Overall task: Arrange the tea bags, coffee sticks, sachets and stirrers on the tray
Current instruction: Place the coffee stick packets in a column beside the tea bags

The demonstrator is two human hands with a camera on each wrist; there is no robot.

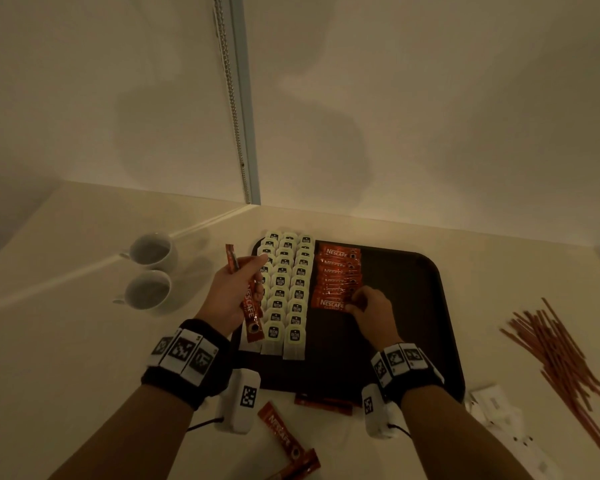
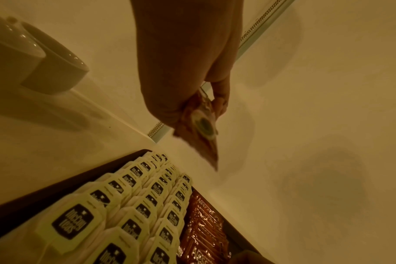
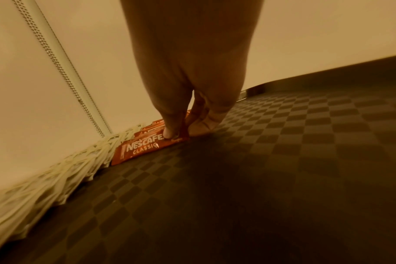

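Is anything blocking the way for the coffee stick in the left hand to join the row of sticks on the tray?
Only the right hand, resting at the near end of the coffee stick row; the tray beside it lies bare.

We count one dark tray [image 1: 430,306] on the bench, two white cups [image 1: 151,252], and three columns of tea bags [image 1: 284,292]. Coffee sticks: one overlapping row on the tray [image 1: 336,278], too tight to count; one held stick [image 1: 246,292]; three loose ones [image 1: 284,434]. Stirrers [image 1: 561,362]: one pile, uncountable.
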